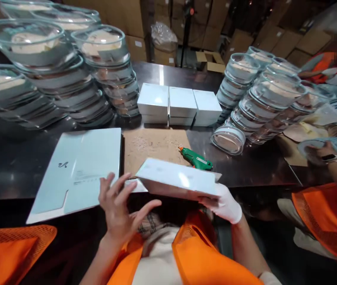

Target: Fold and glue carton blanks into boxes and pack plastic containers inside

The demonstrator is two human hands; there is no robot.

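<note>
Currently, a white box (177, 176) is gripped at the table edge (263, 178) by the right hand (222, 204).
Left hand (118, 213) is spread, fingers empty; both ends are best supported, clear of the glue gun (197, 159).

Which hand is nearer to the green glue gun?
Right. The gloved right hand holds a white box just this side of the glue gun; the left hand is open, farther to its left.
</note>
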